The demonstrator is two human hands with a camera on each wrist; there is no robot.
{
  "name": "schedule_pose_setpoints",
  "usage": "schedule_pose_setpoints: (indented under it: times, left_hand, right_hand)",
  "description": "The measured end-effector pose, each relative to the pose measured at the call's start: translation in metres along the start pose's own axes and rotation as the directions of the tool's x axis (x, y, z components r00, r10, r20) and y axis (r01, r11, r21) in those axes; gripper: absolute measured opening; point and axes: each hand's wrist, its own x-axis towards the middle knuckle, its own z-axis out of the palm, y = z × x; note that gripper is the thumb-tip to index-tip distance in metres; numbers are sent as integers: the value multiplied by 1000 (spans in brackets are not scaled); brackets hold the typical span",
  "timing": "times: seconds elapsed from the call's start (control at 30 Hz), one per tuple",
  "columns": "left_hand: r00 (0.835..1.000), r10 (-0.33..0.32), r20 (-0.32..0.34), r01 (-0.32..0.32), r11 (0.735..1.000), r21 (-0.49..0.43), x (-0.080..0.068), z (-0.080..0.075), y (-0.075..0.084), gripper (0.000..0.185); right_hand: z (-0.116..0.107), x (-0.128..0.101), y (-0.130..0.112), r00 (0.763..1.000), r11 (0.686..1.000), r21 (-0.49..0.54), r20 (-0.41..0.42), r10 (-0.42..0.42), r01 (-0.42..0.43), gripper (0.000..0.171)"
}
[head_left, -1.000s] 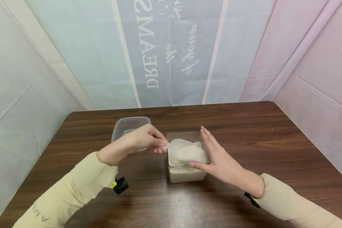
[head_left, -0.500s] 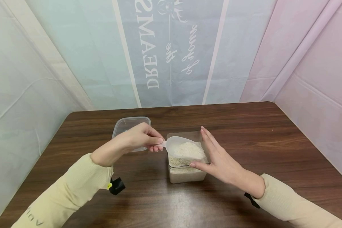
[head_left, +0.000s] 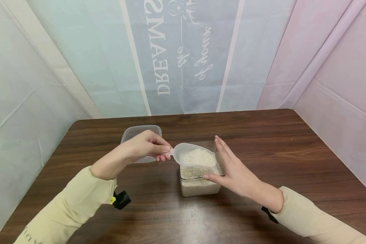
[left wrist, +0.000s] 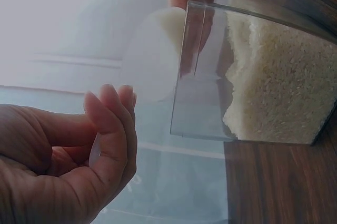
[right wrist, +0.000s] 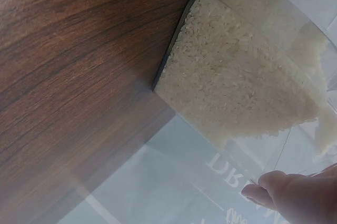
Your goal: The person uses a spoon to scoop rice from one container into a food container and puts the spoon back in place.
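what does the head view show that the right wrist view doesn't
Only the head view shows the left hand pinching a scoop heaped with rice, an empty tub behind it, and both sleeves. Only the right wrist view shows the rice grains close up through the box wall. Both show the rice box, the table and the right hand.

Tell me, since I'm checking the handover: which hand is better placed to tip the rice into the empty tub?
Left. The left hand already holds the loaded scoop, beside the empty tub.
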Motion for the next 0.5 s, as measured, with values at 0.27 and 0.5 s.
schedule_pose_setpoints:
  times: [0.27,0.5]
  left_hand:
    - [1000,2,-20,-2,1000,7,-4,-4,2,21]
    - [998,-9,-54,8,1000,-14,-7,-11,3,23]
  right_hand:
    - [0,1,0,1000,1000,3,-4,-1,1,100]
    - [-1,2,-1,1000,1000,14,-1,7,-7,100]
